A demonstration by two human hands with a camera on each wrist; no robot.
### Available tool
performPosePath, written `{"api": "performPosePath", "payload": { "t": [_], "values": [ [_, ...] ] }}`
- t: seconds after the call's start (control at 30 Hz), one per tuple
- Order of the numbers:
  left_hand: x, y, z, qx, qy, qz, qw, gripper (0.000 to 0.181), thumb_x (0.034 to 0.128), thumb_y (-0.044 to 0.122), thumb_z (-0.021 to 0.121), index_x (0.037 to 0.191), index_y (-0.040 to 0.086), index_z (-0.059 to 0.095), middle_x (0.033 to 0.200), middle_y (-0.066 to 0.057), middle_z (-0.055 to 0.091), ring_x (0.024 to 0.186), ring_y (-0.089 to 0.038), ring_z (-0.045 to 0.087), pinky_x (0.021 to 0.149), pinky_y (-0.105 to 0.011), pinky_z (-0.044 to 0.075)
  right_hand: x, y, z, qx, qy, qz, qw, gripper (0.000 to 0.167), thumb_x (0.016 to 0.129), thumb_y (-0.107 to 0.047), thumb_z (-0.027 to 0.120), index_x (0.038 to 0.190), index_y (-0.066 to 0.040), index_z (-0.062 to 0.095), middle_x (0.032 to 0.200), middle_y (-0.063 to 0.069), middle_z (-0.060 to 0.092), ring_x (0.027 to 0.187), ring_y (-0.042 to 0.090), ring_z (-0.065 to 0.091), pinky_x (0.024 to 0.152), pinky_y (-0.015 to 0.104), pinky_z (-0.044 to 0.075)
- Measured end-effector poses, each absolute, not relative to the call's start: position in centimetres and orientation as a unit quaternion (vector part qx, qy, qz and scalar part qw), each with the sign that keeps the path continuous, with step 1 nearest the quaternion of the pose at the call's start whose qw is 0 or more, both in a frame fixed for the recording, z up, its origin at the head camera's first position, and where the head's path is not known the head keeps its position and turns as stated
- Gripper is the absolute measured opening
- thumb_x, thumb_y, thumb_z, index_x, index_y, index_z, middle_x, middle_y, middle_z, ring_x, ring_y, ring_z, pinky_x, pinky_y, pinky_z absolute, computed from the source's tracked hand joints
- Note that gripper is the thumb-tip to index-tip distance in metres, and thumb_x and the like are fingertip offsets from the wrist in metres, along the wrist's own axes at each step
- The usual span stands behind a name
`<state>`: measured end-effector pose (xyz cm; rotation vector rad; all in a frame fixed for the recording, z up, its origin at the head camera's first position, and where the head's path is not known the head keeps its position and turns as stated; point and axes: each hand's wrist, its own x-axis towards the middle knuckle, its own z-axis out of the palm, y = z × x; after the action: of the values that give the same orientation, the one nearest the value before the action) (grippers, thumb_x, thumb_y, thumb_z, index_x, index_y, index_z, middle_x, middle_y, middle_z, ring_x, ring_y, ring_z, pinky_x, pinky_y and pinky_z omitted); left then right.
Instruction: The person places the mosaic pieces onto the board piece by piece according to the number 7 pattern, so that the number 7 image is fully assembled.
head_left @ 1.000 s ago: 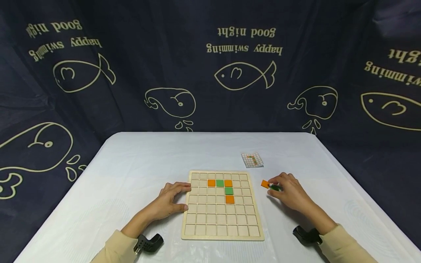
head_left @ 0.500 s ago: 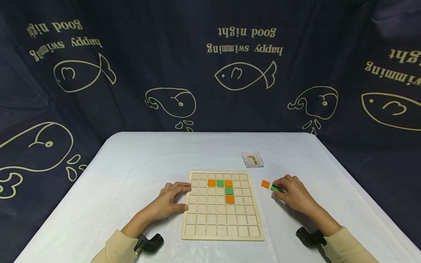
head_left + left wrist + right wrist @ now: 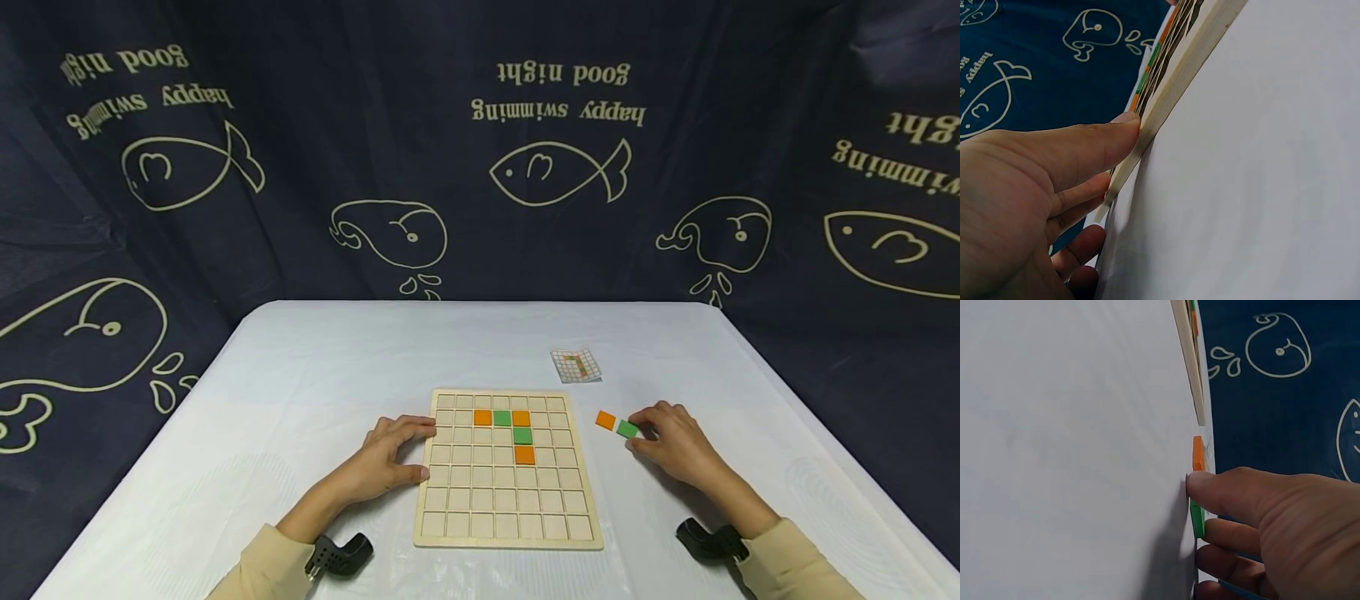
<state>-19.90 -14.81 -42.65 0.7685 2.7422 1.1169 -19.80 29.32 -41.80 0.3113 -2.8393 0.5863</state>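
A wooden grid board [image 3: 510, 533] lies on the table, with orange and green square tiles in some of its cells. My left hand [image 3: 384, 457] rests against the board's left edge, its thumb and fingers spread; in the left wrist view the thumb [image 3: 1110, 140] touches that edge. My right hand [image 3: 671, 437] is at a loose green tile [image 3: 627, 429], thumb and index finger at opposite sides of it. Whether they pinch it cannot be seen; in the right wrist view the thumb [image 3: 1222, 490] covers part of the tile. A loose orange tile [image 3: 605, 420] lies flat just left of the green one.
Behind the board, to the right, a small printed card [image 3: 576, 366] shows a grid with a coloured pattern. The white table [image 3: 360, 350] ends at a dark printed curtain [image 3: 465, 250]. A black wrist device [image 3: 341, 556] sits near each sleeve.
My right hand has moved slightly right, away from the orange tile, uncovering more of the green tile. The tiles stay nearly in place. My left hand and the board have not moved.
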Motion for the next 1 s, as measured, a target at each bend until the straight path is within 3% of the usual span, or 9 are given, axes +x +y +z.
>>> {"api": "performPosePath", "payload": {
  "t": [1.0],
  "values": [
    [-19.91, -14.86, -42.66, 0.257, 0.893, 0.367, 0.039, 0.056, 0.0779, 0.028, 0.075, 0.129, 0.016, 0.056, 0.142, 0.006, 0.046, 0.112, -0.014, 0.035, 0.092, -0.039, 0.026, -19.99, 29.57, -42.03, 0.092, -0.967, 0.203, 0.123, 0.02, 0.074, -0.014, 0.075, 0.092, -0.004, 0.071, 0.082, 0.004, 0.061, 0.078, 0.018, 0.049, 0.066, 0.031, 0.036]
  ]
}}
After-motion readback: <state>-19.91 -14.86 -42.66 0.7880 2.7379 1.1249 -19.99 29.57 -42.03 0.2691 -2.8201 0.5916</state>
